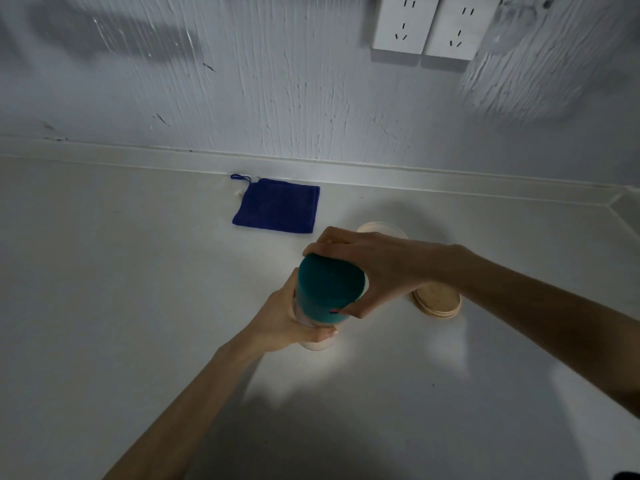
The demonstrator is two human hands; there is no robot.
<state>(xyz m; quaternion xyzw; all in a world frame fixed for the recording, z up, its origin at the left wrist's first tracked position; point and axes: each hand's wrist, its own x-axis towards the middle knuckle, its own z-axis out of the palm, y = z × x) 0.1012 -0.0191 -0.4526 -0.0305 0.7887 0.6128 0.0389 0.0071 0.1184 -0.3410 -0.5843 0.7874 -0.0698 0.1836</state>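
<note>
Head view: my left hand (281, 318) clamps the jar (317, 344); my right hand (374, 268) grips the cap (329, 287). I should twist level, without tilting.

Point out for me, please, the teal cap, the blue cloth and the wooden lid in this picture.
teal cap (330, 281): head view, on the middle of its flat top.
blue cloth (278, 208): head view, on the middle of the fabric.
wooden lid (438, 301): head view, on its round top face.

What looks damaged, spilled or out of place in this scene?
The wall above the counter looks damaged: cracked, streaky paint with dark marks. A round wooden lid lies loose on the counter beside the right hand. Nothing looks spilled.
</note>
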